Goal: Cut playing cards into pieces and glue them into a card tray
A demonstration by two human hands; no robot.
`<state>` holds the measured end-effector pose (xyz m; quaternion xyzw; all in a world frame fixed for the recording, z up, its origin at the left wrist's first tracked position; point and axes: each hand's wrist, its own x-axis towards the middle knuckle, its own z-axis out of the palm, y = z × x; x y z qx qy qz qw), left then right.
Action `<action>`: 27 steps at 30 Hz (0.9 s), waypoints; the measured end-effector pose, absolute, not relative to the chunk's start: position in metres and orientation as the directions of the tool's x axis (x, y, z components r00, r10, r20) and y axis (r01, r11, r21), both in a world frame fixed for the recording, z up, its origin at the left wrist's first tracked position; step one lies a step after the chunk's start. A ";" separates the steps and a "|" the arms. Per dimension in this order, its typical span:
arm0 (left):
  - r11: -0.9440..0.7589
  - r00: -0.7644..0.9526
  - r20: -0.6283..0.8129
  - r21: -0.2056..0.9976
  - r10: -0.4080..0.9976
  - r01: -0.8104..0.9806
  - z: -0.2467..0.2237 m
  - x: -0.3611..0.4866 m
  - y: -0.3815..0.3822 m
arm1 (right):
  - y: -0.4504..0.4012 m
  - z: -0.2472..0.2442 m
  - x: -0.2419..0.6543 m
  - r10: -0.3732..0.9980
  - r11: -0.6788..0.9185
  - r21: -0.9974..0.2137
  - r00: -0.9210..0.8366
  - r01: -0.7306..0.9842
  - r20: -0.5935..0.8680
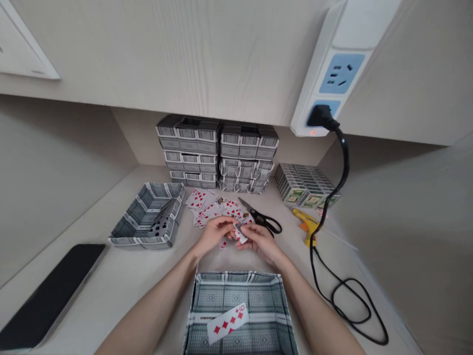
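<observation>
Both hands meet over the middle of the desk around a small playing card (pixel 240 233), which looks folded or cut. My left hand (pixel 217 233) pinches its left side, and my right hand (pixel 260 240) grips it from the right. Beneath them lies a small card piece (pixel 222 244) with a red mark. Loose playing cards (pixel 207 209) are spread just beyond my hands. Black-handled scissors (pixel 263 217) rest behind my right hand. Close to me stands an open box made of playing cards (pixel 238 278), with a cut strip of a diamond card (pixel 228 323) inside.
Another card box (pixel 136 241), holding some cards, is at left, near a black flat object (pixel 55 296). Stacked card boxes (pixel 192 143) line the back, beside packed card decks (pixel 306 182). A yellow glue gun (pixel 308 224), black cable (pixel 345 162) and power strip (pixel 332 74) occupy the right.
</observation>
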<state>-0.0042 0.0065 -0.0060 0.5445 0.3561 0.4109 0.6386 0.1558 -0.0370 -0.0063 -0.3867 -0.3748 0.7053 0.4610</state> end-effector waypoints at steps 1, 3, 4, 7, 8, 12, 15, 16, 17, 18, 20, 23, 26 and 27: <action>0.056 0.390 -0.005 0.991 0.921 -0.121 -0.006 -0.004 0.006 | -0.038 -0.006 0.156 0.922 -0.327 -0.875 -0.325 -0.356 -0.212; 0.039 0.350 0.000 0.994 0.937 -0.102 -0.007 -0.004 0.006 | -0.040 -0.006 0.155 0.890 -0.377 -0.857 -0.395 -0.351 -0.230; 0.034 0.333 0.001 0.995 0.943 -0.097 -0.007 -0.003 0.006 | -0.041 -0.006 0.155 0.881 -0.390 -0.851 -0.412 -0.351 -0.234; 0.029 0.278 -0.007 0.997 0.961 -0.076 -0.006 -0.002 0.005 | -0.041 -0.008 0.153 0.891 -0.383 -0.845 -0.392 -0.373 -0.231; 0.030 0.263 -0.011 0.997 0.965 -0.069 -0.005 -0.001 0.004 | -0.041 -0.008 0.153 0.900 -0.370 -0.845 -0.374 -0.385 -0.224; 0.052 0.329 -0.030 0.997 0.944 -0.059 -0.003 0.001 0.002 | -0.039 -0.009 0.151 0.934 -0.303 -0.844 -0.313 -0.443 -0.171; 0.039 0.400 -0.032 0.999 0.916 -0.009 -0.004 0.002 -0.001 | -0.038 -0.012 0.149 0.948 -0.270 -0.853 -0.277 -0.447 -0.155; 0.026 0.403 -0.027 1.000 0.915 0.009 -0.004 0.002 -0.002 | -0.038 -0.014 0.148 0.950 -0.267 -0.856 -0.270 -0.442 -0.156; 0.014 0.401 -0.023 1.000 0.916 0.025 -0.004 0.002 -0.002 | -0.038 -0.015 0.147 0.951 -0.265 -0.860 -0.267 -0.437 -0.157; 0.010 0.397 -0.023 0.999 0.918 0.035 -0.005 0.003 -0.003 | -0.038 -0.016 0.147 0.951 -0.263 -0.862 -0.269 -0.433 -0.155; 0.020 0.390 -0.032 0.999 0.920 0.035 -0.005 0.003 -0.004 | -0.038 -0.018 0.146 0.950 -0.257 -0.868 -0.276 -0.425 -0.146; 0.073 0.376 -0.068 0.997 0.924 0.002 -0.005 0.004 -0.004 | -0.038 -0.018 0.146 0.950 -0.245 -0.887 -0.279 -0.391 -0.139; 0.151 0.362 -0.126 0.988 0.924 -0.039 -0.008 0.005 -0.003 | -0.038 -0.015 0.146 0.948 -0.229 -0.907 -0.292 -0.353 -0.125; 0.175 0.362 -0.144 0.983 0.921 -0.053 -0.009 0.005 -0.002 | -0.039 -0.013 0.146 0.946 -0.222 -0.911 -0.303 -0.347 -0.115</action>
